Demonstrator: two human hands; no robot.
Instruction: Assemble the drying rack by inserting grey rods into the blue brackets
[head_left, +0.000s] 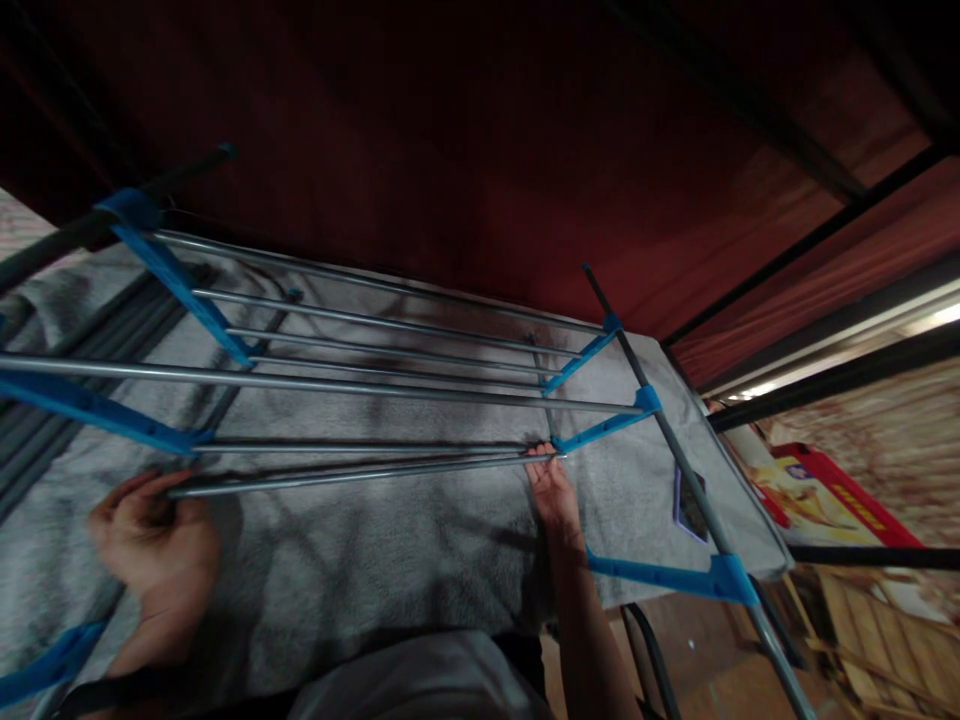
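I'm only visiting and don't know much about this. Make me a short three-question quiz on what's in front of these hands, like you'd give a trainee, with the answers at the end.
1. Multiple choice: what colour are the brackets on the frame?
A) Yellow
B) Blue
C) White

2. True or false: the left hand and the right hand are at opposite ends of one loose metal tube.

3. Fill in: in the picture, the red box lies to the ___ of the right hand.

Key: 1. B; 2. True; 3. right
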